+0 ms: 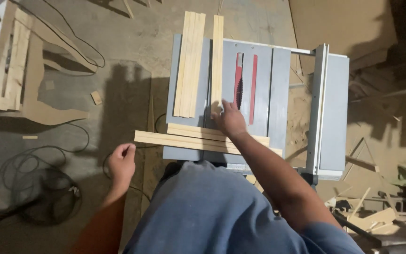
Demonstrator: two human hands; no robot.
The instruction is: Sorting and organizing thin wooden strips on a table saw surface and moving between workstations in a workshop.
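Where right hand [231, 120] rests: wood strip [217, 61].

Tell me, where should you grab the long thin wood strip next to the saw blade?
Probably at its near end, where the right hand already rests. The thin wood strip lies lengthwise just left of the saw blade, so come from its left side, fingers on the edge away from the blade and the red insert.

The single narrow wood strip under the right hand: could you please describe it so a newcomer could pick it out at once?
Find the grey table saw mid-picture, with its red blade insert. Left of the insert a narrow pale strip lies lengthwise, the right hand on its near end. Unlike the wider bundle of strips to its left, it lies alone.
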